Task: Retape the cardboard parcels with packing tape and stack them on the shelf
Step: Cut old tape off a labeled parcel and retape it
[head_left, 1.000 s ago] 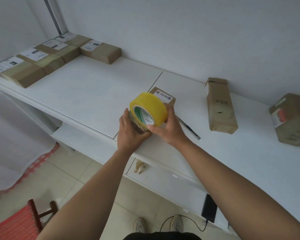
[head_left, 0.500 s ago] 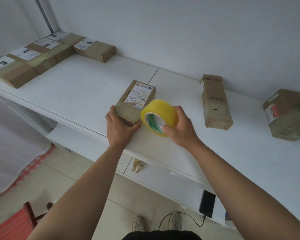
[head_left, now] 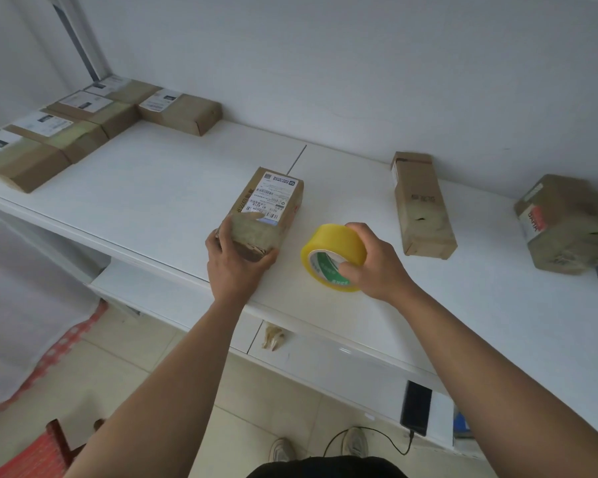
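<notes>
Left hand (head_left: 237, 260) grips the near end of the labelled parcel (head_left: 268, 210), fingers curled round it, thumb on the right corner. Parcel lies flat on the white shelf (head_left: 152, 188), centre. Right hand (head_left: 377, 263) holds the yellow tape roll (head_left: 334, 255), at 3 o'clock from the parcel, near but apart. Two more parcels (head_left: 423, 205) at 2–3 o'clock; a row of taped parcels (head_left: 83, 132) at 10 o'clock.

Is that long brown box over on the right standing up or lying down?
Lying down. The long brown box rests flat on its long side on the white shelf, one short end toward the wall, untouched by either hand.
</notes>
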A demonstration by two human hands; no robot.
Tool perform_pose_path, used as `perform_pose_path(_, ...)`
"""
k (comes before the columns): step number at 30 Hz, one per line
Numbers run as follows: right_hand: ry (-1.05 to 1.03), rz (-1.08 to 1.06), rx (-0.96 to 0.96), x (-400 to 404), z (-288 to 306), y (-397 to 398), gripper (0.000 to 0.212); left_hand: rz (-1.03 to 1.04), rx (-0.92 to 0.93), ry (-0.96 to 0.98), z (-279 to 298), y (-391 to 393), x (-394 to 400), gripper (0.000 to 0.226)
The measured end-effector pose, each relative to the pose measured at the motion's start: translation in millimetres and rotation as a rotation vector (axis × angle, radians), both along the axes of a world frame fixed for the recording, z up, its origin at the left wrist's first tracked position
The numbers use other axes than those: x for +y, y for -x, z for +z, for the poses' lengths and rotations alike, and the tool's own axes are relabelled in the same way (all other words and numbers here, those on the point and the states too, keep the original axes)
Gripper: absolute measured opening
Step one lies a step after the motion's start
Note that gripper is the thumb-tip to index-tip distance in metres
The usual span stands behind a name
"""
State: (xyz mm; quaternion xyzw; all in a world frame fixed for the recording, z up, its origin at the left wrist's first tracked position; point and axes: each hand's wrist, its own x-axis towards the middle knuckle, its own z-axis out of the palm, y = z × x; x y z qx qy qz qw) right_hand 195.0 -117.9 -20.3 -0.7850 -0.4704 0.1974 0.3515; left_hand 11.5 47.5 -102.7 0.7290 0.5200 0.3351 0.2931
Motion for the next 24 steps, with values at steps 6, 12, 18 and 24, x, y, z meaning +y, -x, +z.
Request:
perform_pose_path(6, 0.016, 0.014, -0.014, 1, -1, -1, 0.065, -0.009, 0.011, 0.018, -2, 1, 1, 0.103)
perform_pose_path(12, 0.035, 0.033, -0.025, 2, -6, -3, 0.066, -0.014, 0.018, 0.009, 0, 1, 0, 0.097)
perform_pose_path(18, 0.059, 0.053, -0.050, 2, -12, -5, 0.066, 0.002, 0.265, -0.149, 0, 2, 1, 0.106)
perform_pose_path(24, 0.096, 0.082, -0.073, 4, -16, -4, 0.073, -0.164, 0.577, -0.331, 15, 8, 9, 0.090)
